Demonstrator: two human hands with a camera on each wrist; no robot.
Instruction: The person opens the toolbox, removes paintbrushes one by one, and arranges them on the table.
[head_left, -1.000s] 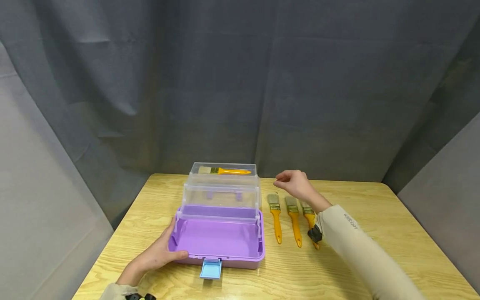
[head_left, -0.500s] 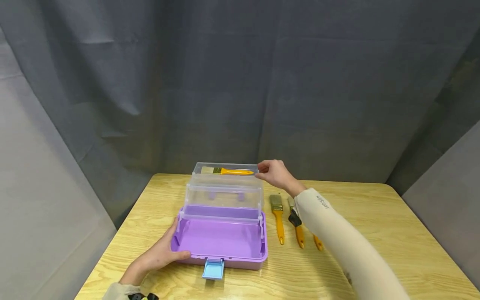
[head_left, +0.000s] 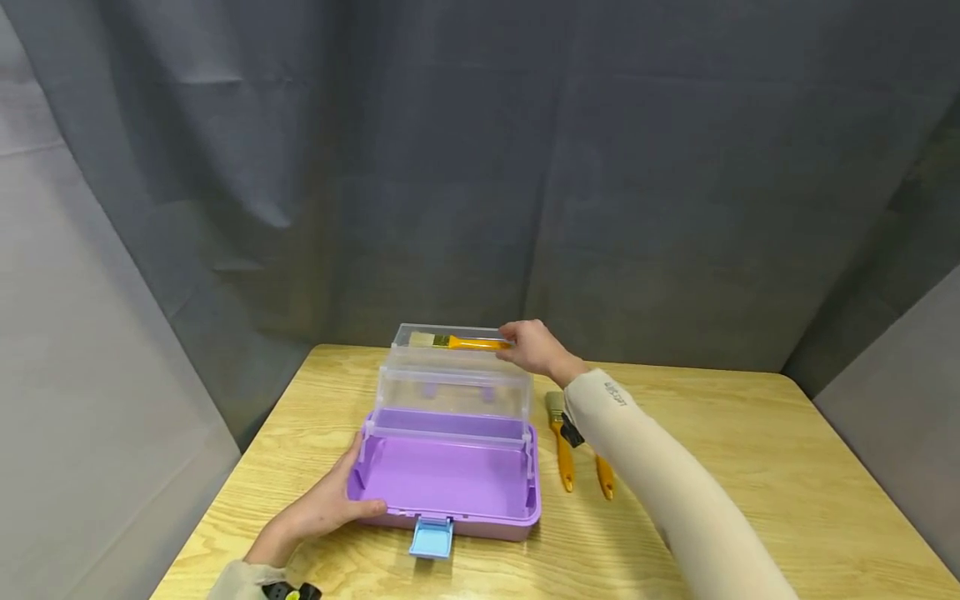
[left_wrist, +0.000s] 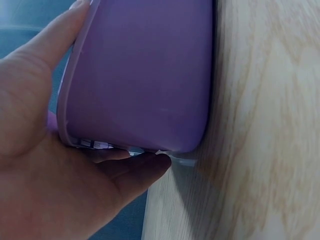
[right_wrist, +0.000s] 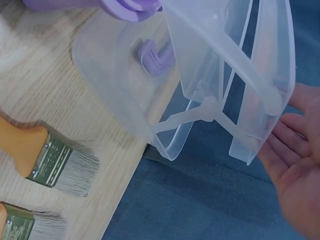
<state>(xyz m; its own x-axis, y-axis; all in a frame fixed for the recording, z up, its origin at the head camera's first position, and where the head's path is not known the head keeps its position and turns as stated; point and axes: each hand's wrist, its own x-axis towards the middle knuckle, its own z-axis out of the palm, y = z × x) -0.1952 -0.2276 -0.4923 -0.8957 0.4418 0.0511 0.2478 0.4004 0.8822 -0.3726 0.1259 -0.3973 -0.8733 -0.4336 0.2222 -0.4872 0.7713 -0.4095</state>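
A purple toolbox [head_left: 450, 482] stands unfolded on the table, its clear tiered trays raised behind it. My left hand [head_left: 318, 504] grips the box's left side, thumb over the front rim and fingers round the side wall [left_wrist: 140, 75]. A paintbrush [head_left: 474, 343] with a yellow handle lies in the top tray [head_left: 399, 335]. My right hand [head_left: 534, 348] holds the right end of that tray, its fingers against the clear wall [right_wrist: 260, 107] in the right wrist view. The blue latch [head_left: 432, 537] hangs down at the front.
Right of the box, paintbrushes [head_left: 566, 471] lie on the wooden table [head_left: 712, 467], bristles pointing away, partly hidden by the right sleeve [head_left: 667, 467]. A dark grey curtain [head_left: 600, 208] hangs behind the table, with pale panels [head_left: 90, 333] at both sides.
My right hand has moved left from above the loose brushes to the top tray's right end. The left hand keeps its grip on the box. The view has shifted slightly.
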